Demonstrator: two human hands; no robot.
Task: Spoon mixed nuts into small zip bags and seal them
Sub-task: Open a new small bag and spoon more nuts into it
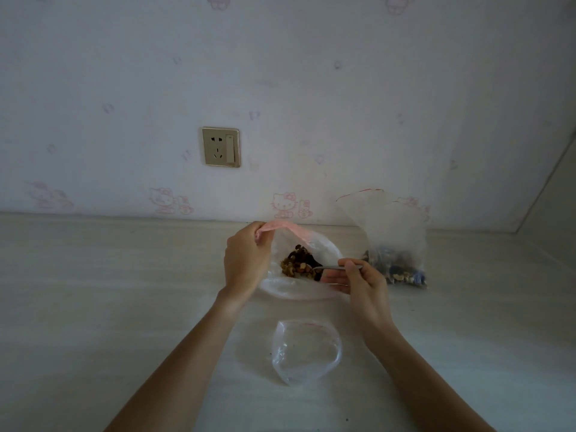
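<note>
While the left hand (pixel 246 263) pinches the pink zip edge of the small zip bag (pixel 299 269) and lifts it, the mouth is held wide, likely so nuts can go in without spilling. Its grip is closed on that rim. At the bag's right side, the right hand (pixel 358 279) has its grip closed around the handle of a metal spoon (pixel 330 268), whose bowl reaches into the mixed nuts (pixel 297 265) inside. Just right of this bag stands the larger supply bag (pixel 392 241), propped open within easy reach. Nearer the person than the held bag, an empty zip bag (pixel 307 350) waits on the counter (pixel 124 291).
</note>
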